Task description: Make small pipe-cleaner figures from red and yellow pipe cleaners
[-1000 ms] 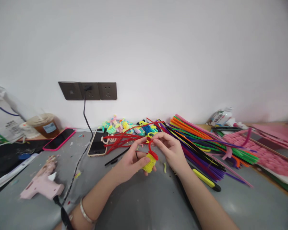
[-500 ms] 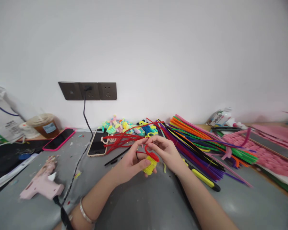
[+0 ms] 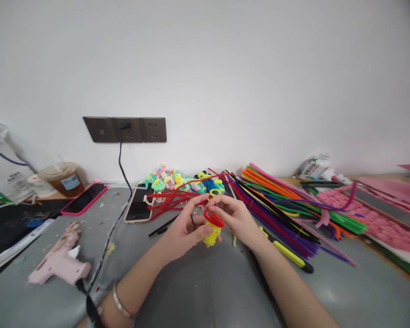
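My left hand (image 3: 190, 230) is closed around a small yellow coiled pipe cleaner piece (image 3: 212, 236), thumb on its near side and fingertips showing beyond it. Red pipe cleaner (image 3: 216, 220) lies wound on the top of the yellow piece, with a loop rising from it. The fingers of my right hand (image 3: 235, 217) pinch the red pipe cleaner at that loop, just above the yellow piece. Both hands nearly meet over the grey table (image 3: 198, 291). The exact fingertip contact is partly hidden.
Bundled coloured pipe cleaners (image 3: 276, 205) and a yellow utility knife (image 3: 293, 257) lie to the right. Loose red pipe cleaners (image 3: 171, 200), small pastel pieces (image 3: 172, 177) and two phones (image 3: 139, 205) are behind. A pink glue gun (image 3: 59, 262) with its cord (image 3: 105, 246) lies at left.
The red loop has become smaller and more of the red pipe cleaner lies flat on the yellow piece. The yellow piece has shifted slightly up and left.
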Tool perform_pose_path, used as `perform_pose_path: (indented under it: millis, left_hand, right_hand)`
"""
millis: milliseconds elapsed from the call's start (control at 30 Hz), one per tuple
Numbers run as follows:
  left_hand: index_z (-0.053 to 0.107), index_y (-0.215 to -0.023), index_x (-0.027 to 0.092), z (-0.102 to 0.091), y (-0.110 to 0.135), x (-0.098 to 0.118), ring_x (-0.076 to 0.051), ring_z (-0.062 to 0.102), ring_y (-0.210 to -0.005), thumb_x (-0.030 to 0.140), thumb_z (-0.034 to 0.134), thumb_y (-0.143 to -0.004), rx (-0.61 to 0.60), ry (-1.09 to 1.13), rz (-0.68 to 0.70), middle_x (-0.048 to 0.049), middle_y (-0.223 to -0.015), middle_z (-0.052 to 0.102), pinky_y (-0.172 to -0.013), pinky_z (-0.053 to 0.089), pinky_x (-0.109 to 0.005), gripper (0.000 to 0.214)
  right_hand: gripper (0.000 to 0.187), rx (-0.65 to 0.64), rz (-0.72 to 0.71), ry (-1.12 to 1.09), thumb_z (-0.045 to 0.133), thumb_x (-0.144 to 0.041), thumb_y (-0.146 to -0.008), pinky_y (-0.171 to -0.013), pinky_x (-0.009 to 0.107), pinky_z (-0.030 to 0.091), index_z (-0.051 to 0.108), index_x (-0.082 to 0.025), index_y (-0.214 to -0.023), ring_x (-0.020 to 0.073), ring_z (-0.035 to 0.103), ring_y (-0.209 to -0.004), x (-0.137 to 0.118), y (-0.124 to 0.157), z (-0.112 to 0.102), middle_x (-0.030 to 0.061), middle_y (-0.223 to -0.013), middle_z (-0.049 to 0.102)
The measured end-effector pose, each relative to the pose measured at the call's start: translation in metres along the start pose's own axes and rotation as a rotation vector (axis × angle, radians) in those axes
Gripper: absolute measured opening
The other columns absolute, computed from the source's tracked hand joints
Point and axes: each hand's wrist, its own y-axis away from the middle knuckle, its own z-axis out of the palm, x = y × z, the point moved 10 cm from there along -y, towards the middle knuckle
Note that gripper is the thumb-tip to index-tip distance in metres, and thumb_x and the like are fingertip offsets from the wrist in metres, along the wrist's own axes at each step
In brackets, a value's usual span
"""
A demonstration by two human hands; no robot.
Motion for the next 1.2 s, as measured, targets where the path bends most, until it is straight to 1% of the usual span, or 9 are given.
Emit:
perform_pose_path:
  millis: [67,133,367,467,600,733,900,1067,1200]
  left_hand:
    - [0.031,-0.145,0.021,-0.001,0.000,0.000,-0.019,0.069,-0.078,0.037,0.068,-0.088,0.007,-0.006,0.006,-0.0103,-0.091,0.073,-0.063,0.051,-0.025,0.070]
    - [0.033,-0.144,0.021,-0.002,0.000,0.000,-0.019,0.070,-0.079,0.037,0.068,-0.087,0.008,-0.007,0.013,-0.0104,-0.092,0.073,-0.063,0.051,-0.025,0.069]
    - [0.039,-0.140,0.023,0.000,-0.001,0.005,-0.019,0.071,-0.080,0.034,0.068,-0.088,0.004,0.021,0.045,-0.0092,-0.094,0.073,-0.064,0.052,-0.024,0.061]
    - [0.043,-0.136,0.024,-0.002,-0.001,0.008,-0.018,0.071,-0.082,0.031,0.067,-0.089,0.012,0.025,0.066,-0.0091,-0.096,0.073,-0.066,0.053,-0.024,0.054]
    - [0.048,-0.132,0.024,-0.002,-0.001,0.014,-0.018,0.071,-0.085,0.028,0.064,-0.091,0.005,0.005,0.122,-0.0087,-0.099,0.073,-0.069,0.054,-0.024,0.044]
    - [0.051,-0.129,0.023,-0.005,-0.002,0.015,-0.019,0.072,-0.086,0.029,0.063,-0.092,0.017,-0.029,0.150,-0.0092,-0.099,0.073,-0.068,0.054,-0.024,0.040]
    - [0.053,-0.128,0.020,-0.009,-0.001,0.017,-0.020,0.072,-0.084,0.031,0.061,-0.093,0.058,-0.076,0.170,-0.0097,-0.092,0.074,-0.068,0.054,-0.024,0.038]
    - [0.058,-0.120,0.019,-0.017,0.000,0.022,-0.019,0.072,-0.085,0.032,0.061,-0.092,0.140,-0.123,0.192,-0.0105,-0.097,0.074,-0.067,0.055,-0.023,0.031]
    - [0.060,-0.116,0.019,-0.021,0.000,0.024,-0.017,0.072,-0.077,0.035,0.062,-0.091,0.195,-0.127,0.198,-0.0075,-0.087,0.075,-0.066,0.056,-0.023,0.029]
  right_hand:
    - [0.023,0.031,-0.034,0.012,0.066,-0.042,-0.084,-0.060,0.026,0.048,0.065,-0.019,-0.082,0.0149,0.060,-0.063,-0.004,0.000,-0.004,0.0014,-0.073,0.065]
    - [0.023,0.032,-0.042,0.018,0.066,-0.041,-0.085,-0.063,0.027,0.048,0.064,-0.018,-0.082,0.0155,0.060,-0.066,-0.005,-0.001,-0.005,0.0020,-0.075,0.065]
    - [0.028,0.005,-0.006,0.009,0.065,-0.047,-0.085,-0.064,0.027,0.047,0.063,-0.019,-0.082,0.0164,0.059,-0.068,0.001,-0.001,-0.003,0.0028,-0.076,0.064]
    - [0.028,-0.011,0.009,0.000,0.064,-0.047,-0.086,-0.059,0.027,0.045,0.062,-0.019,-0.082,0.0157,0.056,-0.065,0.003,-0.001,-0.001,0.0017,-0.075,0.061]
    - [0.028,0.001,-0.016,-0.012,0.063,-0.047,-0.087,-0.058,0.026,0.043,0.060,-0.020,-0.081,0.0152,0.053,-0.063,0.004,-0.002,-0.003,0.0002,-0.071,0.057]
    - [0.027,0.019,-0.031,0.015,0.060,-0.045,-0.090,-0.060,0.026,0.042,0.057,-0.020,-0.081,0.0143,0.050,-0.064,0.007,-0.002,-0.004,-0.0002,-0.072,0.054]
    - [0.027,0.029,-0.049,0.050,0.058,-0.046,-0.091,-0.060,0.027,0.040,0.055,-0.021,-0.081,0.0149,0.048,-0.064,0.007,-0.002,-0.005,-0.0010,-0.070,0.050]
    - [0.029,0.066,-0.084,0.126,0.056,-0.046,-0.091,-0.058,0.026,0.037,0.054,-0.020,-0.079,0.0136,0.044,-0.062,-0.001,-0.002,-0.008,-0.0019,-0.070,0.049]
    - [0.025,0.122,-0.128,0.158,0.058,-0.041,-0.090,-0.059,0.026,0.037,0.054,-0.020,-0.076,0.0135,0.045,-0.061,-0.008,-0.002,-0.012,-0.0020,-0.069,0.050]
